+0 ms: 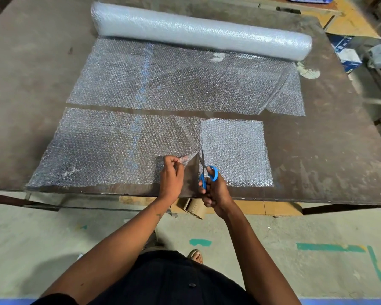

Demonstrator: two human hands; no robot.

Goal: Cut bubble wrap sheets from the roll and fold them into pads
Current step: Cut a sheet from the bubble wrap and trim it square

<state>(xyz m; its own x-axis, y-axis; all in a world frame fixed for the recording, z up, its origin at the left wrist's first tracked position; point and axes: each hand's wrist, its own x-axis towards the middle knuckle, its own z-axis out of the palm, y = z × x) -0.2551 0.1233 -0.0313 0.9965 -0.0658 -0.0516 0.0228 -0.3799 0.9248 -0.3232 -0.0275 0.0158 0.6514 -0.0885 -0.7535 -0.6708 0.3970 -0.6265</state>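
Right hand (213, 190) fingers grip blue scissors (207, 170); left hand (171, 175) pinches the bubble wrap sheet (110, 148).

One roll (198, 29), one scissors (207, 170), two hands (171, 175).

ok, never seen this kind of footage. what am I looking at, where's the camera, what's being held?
There is no machine here: a person works with two bare hands. The single picture comes from a wide-angle camera worn on the head, looking forward and down, so the arms reach in from the bottom.

On the brown table lies a roll of bubble wrap at the far side, partly unrolled. Nearer, a cut strip lies flat, apart from the roll's sheet, with a square piece at its right.

The right hand holds blue-handled scissors, blades pointing away, cutting between the strip and the square. The left hand pinches the strip's lifted edge beside the blades.
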